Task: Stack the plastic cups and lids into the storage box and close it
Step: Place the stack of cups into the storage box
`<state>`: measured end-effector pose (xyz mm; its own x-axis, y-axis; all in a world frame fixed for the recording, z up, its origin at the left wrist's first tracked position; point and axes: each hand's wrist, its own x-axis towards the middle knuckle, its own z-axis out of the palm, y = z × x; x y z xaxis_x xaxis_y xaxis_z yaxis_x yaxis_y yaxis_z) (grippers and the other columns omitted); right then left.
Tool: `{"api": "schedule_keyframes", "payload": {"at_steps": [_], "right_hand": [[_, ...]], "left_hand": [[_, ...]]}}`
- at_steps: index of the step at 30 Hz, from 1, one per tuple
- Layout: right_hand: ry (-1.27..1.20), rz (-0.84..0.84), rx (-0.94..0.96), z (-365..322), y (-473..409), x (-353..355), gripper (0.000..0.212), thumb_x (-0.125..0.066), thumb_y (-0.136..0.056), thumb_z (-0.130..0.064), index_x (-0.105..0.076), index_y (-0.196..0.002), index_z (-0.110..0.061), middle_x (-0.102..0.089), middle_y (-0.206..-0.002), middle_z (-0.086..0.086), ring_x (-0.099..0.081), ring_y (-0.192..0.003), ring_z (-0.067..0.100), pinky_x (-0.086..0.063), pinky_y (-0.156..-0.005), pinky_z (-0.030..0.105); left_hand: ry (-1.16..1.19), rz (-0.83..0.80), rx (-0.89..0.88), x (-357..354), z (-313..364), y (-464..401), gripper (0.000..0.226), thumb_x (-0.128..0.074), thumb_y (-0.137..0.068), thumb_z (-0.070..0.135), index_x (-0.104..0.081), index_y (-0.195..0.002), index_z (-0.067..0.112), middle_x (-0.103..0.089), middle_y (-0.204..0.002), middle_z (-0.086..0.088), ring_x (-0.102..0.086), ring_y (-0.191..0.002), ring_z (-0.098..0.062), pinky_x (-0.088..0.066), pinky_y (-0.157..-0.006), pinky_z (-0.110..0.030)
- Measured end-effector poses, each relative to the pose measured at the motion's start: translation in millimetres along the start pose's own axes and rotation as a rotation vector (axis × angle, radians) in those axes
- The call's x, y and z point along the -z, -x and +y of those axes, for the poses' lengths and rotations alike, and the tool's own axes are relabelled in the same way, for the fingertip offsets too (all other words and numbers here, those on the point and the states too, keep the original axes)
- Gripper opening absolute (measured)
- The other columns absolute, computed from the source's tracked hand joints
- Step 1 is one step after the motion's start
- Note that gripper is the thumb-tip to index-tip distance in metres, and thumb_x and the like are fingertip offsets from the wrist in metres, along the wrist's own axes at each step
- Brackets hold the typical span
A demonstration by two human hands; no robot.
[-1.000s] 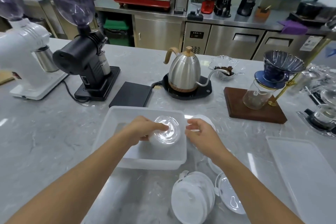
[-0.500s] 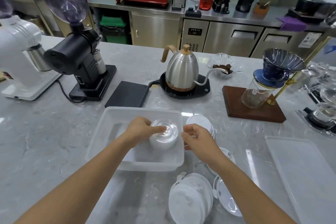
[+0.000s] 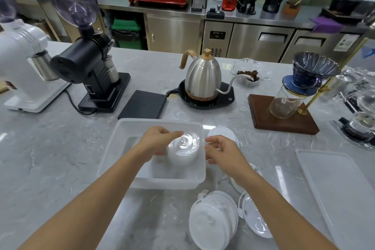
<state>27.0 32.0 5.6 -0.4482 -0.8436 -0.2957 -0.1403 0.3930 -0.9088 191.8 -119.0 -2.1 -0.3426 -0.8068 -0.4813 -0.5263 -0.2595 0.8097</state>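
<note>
Left hand [image 3: 157, 141]: over the storage box, fingers curled round the stack of clear plastic cups [image 3: 183, 151]; the grip is on the stack's upper rim.
Right hand [image 3: 222, 151]: just right of the stack, above the box's right wall, fingers loosely curled, holding nothing that can be seen; the grip is relaxed and narrow.
Storage box [image 3: 121, 148]: translucent, open, on the bench [image 3: 50, 158] in the near middle; the cup stack sits inside it toward the right side, bottoms up.
Box lid [image 3: 341, 195]: flat on the bench at the near right, well apart from the box.
Cup lids: a white stack [image 3: 214, 220] lies tilted on the bench near the box's near right corner; a single clear lid [image 3: 254, 219] lies just right of it; another white lid [image 3: 221, 133] sits beside the box's far right corner.
Farther back: silver kettle [image 3: 203, 75] on its black base, black grinder [image 3: 87, 63] and white grinder [image 3: 22, 63] at the left, blue dripper [image 3: 312, 69] on a wooden stand at the right.
</note>
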Motion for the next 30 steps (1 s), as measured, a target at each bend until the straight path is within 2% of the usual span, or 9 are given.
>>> {"api": "schedule_keyframes", "payload": {"at_steps": [3,6,9,12,15,17,19,24,30], "right_hand": [[-0.008,0.025,0.011,0.6,2.2,6.7,0.020,-0.062,-0.097,-0.020,-0.063,-0.117,-0.017,-0.071,-0.104,0.005,-0.074,-0.090,0.026,-0.060,-0.079,0.035],[-0.020,0.060,0.036,1.0,8.0,17.2,0.016,-0.063,-0.096,-0.017,-0.065,-0.112,-0.020,-0.072,-0.104,0.004,-0.076,-0.085,0.021,-0.061,-0.079,0.034],[-0.031,0.083,0.074,1.9,15.4,30.0,0.015,-0.063,-0.096,-0.014,-0.066,-0.108,-0.022,-0.074,-0.102,0.003,-0.076,-0.080,0.015,-0.062,-0.081,0.035],[-0.082,0.099,0.095,5.7,23.6,43.3,0.015,-0.063,-0.096,-0.012,-0.067,-0.104,-0.023,-0.074,-0.101,0.007,-0.075,-0.081,0.018,-0.062,-0.080,0.034],[-0.103,0.117,0.105,10.4,30.3,53.2,0.016,-0.064,-0.095,-0.011,-0.069,-0.103,-0.023,-0.075,-0.099,0.009,-0.076,-0.080,0.018,-0.061,-0.080,0.034],[-0.114,0.126,0.109,14.3,34.1,57.9,0.017,-0.064,-0.095,-0.009,-0.069,-0.103,-0.023,-0.076,-0.097,0.008,-0.076,-0.080,0.018,-0.060,-0.079,0.035],[-0.116,0.137,0.108,18.8,36.9,61.0,0.018,-0.063,-0.096,-0.008,-0.070,-0.102,-0.024,-0.077,-0.095,0.008,-0.076,-0.080,0.018,-0.060,-0.077,0.035],[-0.143,0.147,0.081,29.8,43.8,68.4,0.017,-0.062,-0.097,-0.007,-0.070,-0.105,-0.021,-0.078,-0.094,0.007,-0.076,-0.082,0.020,-0.060,-0.078,0.035],[-0.155,0.203,0.058,39.5,55.0,86.2,0.017,-0.061,-0.097,-0.006,-0.069,-0.108,-0.018,-0.077,-0.096,0.006,-0.075,-0.082,0.019,-0.060,-0.074,0.028]], "left_hand": [[0.047,0.055,-0.095,3.7,6.3,8.1,0.033,-0.079,-0.086,0.035,-0.069,-0.102,0.007,-0.064,-0.085,-0.005,-0.060,-0.075,-0.019,-0.057,-0.076,-0.037],[0.214,0.130,-0.205,4.4,13.1,24.8,0.014,-0.073,-0.092,0.019,-0.069,-0.103,0.012,-0.071,-0.107,-0.014,-0.065,-0.086,-0.020,-0.058,-0.088,-0.041],[0.310,0.190,-0.300,2.1,11.9,44.2,0.013,-0.073,-0.088,0.019,-0.071,-0.100,0.017,-0.073,-0.103,-0.010,-0.068,-0.087,-0.020,-0.059,-0.088,-0.038],[0.184,0.243,-0.397,-4.4,3.9,52.0,0.013,-0.076,-0.085,0.020,-0.070,-0.096,0.025,-0.074,-0.096,0.003,-0.069,-0.088,-0.010,-0.051,-0.078,-0.022],[-0.108,0.287,-0.394,-8.3,-8.6,47.7,0.022,-0.079,-0.084,0.021,-0.070,-0.105,0.022,-0.070,-0.101,0.009,-0.065,-0.090,-0.006,-0.044,-0.072,-0.012],[-0.235,0.257,-0.380,-9.9,-17.7,43.5,0.032,-0.081,-0.082,0.020,-0.069,-0.111,0.019,-0.068,-0.110,0.005,-0.063,-0.100,-0.014,-0.045,-0.078,-0.019],[-0.244,0.227,-0.367,-10.0,-21.5,39.8,0.036,-0.083,-0.079,0.021,-0.067,-0.111,0.022,-0.066,-0.114,0.005,-0.061,-0.104,-0.016,-0.044,-0.082,-0.026],[-0.379,0.238,-0.416,-11.6,-18.4,32.3,0.041,-0.084,-0.076,0.024,-0.069,-0.113,0.024,-0.066,-0.118,0.004,-0.057,-0.098,-0.011,-0.040,-0.080,-0.026],[-0.472,0.251,-0.470,-13.2,-16.2,31.9,0.036,-0.081,-0.079,0.023,-0.071,-0.113,0.024,-0.065,-0.125,0.002,-0.059,-0.116,-0.018,-0.036,-0.086,-0.024]]}}
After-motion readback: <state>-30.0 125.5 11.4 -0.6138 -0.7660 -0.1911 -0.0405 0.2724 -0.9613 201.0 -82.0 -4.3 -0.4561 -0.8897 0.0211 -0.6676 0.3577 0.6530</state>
